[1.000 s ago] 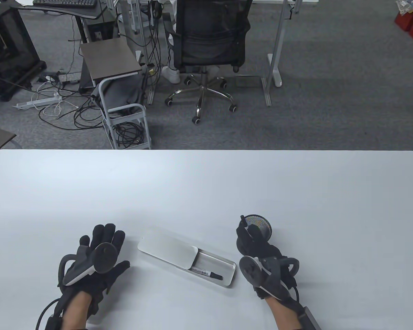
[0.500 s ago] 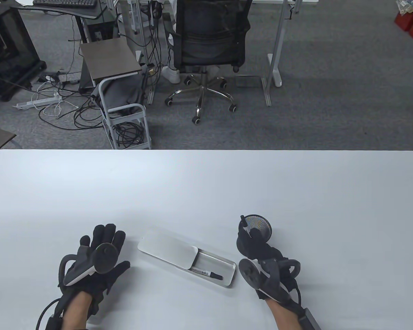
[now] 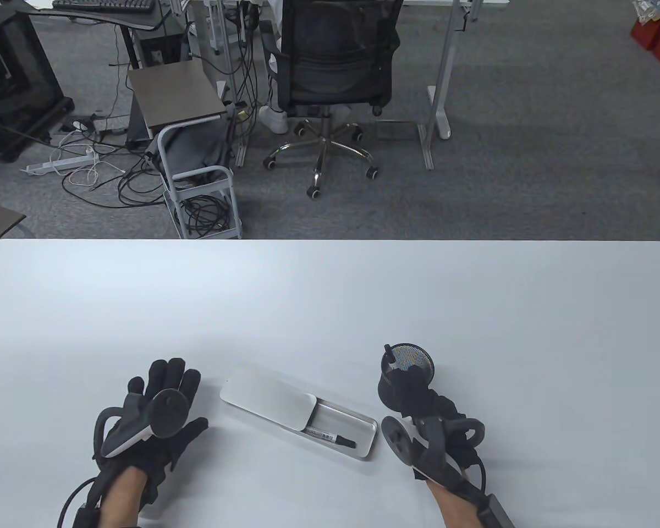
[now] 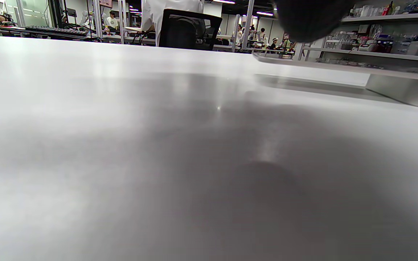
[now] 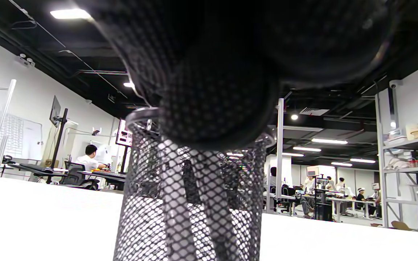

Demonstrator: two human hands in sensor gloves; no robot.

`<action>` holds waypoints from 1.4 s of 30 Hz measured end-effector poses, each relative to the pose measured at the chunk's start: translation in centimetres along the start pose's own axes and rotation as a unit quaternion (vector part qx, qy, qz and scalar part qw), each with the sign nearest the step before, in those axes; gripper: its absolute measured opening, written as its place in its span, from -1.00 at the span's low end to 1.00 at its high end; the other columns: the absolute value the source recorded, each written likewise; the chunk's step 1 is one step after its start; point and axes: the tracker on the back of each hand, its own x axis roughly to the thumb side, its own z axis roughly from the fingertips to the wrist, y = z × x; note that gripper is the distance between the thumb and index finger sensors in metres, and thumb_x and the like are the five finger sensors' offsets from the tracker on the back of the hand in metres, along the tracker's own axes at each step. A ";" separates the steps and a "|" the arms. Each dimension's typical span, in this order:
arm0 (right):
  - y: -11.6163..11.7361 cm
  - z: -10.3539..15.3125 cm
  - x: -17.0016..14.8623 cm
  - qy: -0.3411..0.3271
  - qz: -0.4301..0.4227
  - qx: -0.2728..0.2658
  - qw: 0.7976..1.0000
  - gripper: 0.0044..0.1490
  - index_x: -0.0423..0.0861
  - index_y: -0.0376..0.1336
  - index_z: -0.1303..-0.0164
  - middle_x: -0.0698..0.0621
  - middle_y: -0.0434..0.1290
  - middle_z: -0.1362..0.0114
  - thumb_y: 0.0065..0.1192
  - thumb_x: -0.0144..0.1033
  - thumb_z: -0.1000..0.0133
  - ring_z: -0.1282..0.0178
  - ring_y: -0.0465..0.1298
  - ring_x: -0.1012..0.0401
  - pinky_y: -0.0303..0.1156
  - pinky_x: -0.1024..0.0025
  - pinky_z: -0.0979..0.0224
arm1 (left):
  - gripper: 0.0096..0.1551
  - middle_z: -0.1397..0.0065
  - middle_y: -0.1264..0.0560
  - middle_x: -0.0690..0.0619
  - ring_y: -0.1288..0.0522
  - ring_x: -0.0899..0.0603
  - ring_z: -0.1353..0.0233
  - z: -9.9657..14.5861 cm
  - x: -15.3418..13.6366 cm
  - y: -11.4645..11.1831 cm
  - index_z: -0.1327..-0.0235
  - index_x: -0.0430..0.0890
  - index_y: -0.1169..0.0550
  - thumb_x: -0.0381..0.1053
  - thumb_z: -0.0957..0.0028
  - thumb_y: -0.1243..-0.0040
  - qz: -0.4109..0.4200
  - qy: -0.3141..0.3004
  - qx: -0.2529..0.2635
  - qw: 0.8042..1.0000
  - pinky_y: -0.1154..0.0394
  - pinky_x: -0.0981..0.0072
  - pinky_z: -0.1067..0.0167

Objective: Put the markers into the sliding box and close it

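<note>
The white sliding box [image 3: 364, 424] lies between my hands with its lid [image 3: 269, 401] slid back to the left. One black-capped marker [image 3: 330, 438] lies in the uncovered part. My left hand [image 3: 168, 377] rests flat on the table to the left of the box, holding nothing. My right hand [image 3: 412, 390] curls over the mouth of a black mesh pen cup [image 3: 386, 389], fingers dipping inside. A dark marker [image 3: 387, 350] sticks up at the cup's left rim. In the right wrist view a fingertip [image 5: 216, 105] hangs at the cup [image 5: 194, 206] with markers [image 5: 174, 203] behind the mesh; any hold is hidden.
The white table [image 3: 330, 297] stretches bare beyond the box and cup. An office chair [image 3: 330, 66] and a wire cart [image 3: 201, 192] stand on the carpet past its far edge. The left wrist view shows the box's end [image 4: 401, 88] low at the right.
My right hand has dropped and tipped forward, its fingers sinking from above the cup's rim into the cup. Left hand, box and marker have not moved.
</note>
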 end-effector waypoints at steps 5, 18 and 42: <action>-0.1 0.0 -0.1 0.007 0.007 -0.006 1.000 -0.55 0.12 0.51 -0.11 -0.09 0.72 -0.26 0.39 -0.32 0.00 0.33 0.77 0.26 0.70 0.33 0.25 | 0.06 -0.68 0.39 0.13 0.48 -0.14 -0.62 0.0 0.0 0.0 -0.60 0.13 0.15 0.40 0.01 -0.04 0.000 0.000 0.000 1.000 0.39 -0.23 -0.41; -0.6 0.2 -0.6 0.019 -0.007 -0.041 0.999 -0.55 0.09 0.50 -0.13 -0.09 0.70 -0.27 0.39 -0.33 -0.01 0.33 0.78 0.27 0.71 0.35 0.24 | 0.06 -0.68 0.39 0.13 0.49 -0.14 -0.62 0.0 0.0 0.0 -0.60 0.13 0.15 0.40 0.01 -0.04 0.000 0.000 0.000 1.000 0.40 -0.23 -0.41; -4.3 1.1 -2.8 0.062 -0.093 -0.141 0.984 -0.55 0.06 0.46 -0.15 -0.09 0.67 -0.27 0.38 -0.30 -0.03 0.14 0.81 0.29 0.76 0.43 0.18 | 0.06 -0.68 0.40 0.13 0.50 -0.14 -0.61 0.0 0.0 0.0 -0.60 0.13 0.14 0.40 0.01 -0.04 -0.001 0.001 -0.001 1.000 0.40 -0.23 -0.41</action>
